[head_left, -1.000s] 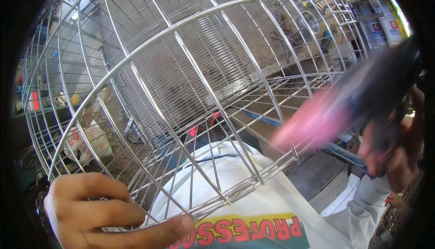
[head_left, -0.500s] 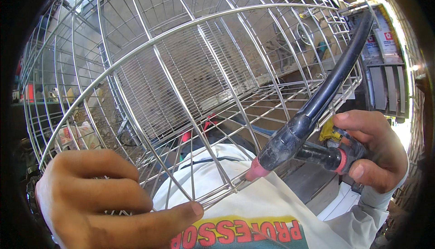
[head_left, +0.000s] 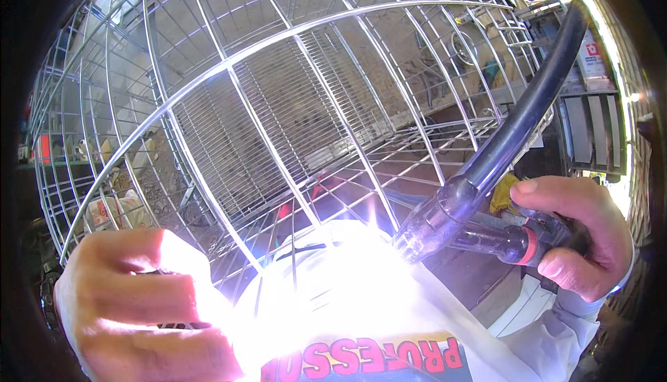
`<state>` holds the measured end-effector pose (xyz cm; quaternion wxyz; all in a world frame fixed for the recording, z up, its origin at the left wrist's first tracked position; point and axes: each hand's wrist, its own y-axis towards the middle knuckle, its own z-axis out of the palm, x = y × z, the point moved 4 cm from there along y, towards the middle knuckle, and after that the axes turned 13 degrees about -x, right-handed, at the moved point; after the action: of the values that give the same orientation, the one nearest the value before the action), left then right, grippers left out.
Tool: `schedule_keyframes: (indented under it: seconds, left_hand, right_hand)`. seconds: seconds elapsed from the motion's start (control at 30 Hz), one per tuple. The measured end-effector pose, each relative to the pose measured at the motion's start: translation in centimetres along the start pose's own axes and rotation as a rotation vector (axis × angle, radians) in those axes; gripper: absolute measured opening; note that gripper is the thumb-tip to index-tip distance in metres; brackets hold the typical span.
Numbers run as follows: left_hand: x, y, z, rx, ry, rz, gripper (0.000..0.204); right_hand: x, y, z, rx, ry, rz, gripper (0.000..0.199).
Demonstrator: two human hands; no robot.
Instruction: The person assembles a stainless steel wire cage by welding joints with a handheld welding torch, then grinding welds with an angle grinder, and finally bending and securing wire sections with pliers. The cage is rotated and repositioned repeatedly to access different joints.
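Right hand gripping welding torch, wire cage, cluttered workshop

Relative to the wire cage:

- White sack, directly beneath its lower rim; a label band in yellow, green and blue with red lettering, half lost in glare.
- White sign with a red mark, beyond its upper right edge.
- Crumpled printed bag, behind its lower left wires.
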<state>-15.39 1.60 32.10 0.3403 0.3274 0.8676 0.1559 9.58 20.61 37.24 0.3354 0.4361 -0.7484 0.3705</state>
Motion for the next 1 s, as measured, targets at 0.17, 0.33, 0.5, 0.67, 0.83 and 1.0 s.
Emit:
schedule_keyframes:
  seconds: [0.17,0.33,0.5,0.67,0.83,1.0]
  left_hand:
    - [-2.3,-0.1,0.4,-0.055,0.043,-0.047,0.036]
    - [-2.0,-0.1,0.9,-0.243,-0.015,0.007,0.034]
    - [-2.2,0.1,0.6,-0.119,0.071,-0.048,0.035]
    - [-2.6,-0.2,0.2,-0.007,0.122,-0.165,0.037]
    - [0.0,-1.2,1.8,-0.613,-0.067,0.212,0.027]
    - [0.1,-1.2,1.3,-0.497,-0.063,0.173,0.028]
  right_hand:
    - [-0.2,-0.7,0.9,-0.206,0.236,0.169,0.07]
    - [0.9,-1.8,1.1,-0.388,0.287,0.47,0.077]
    - [-0.8,-1.6,0.5,-0.088,0.287,0.182,0.072]
    - [-1.2,-0.6,0.3,0.076,0.178,0.054,0.068]
    - [-0.9,-0.7,0.6,0.054,0.176,0.08,0.068]
    - [-0.8,-0.7,1.0,0.039,0.137,0.048,0.069]
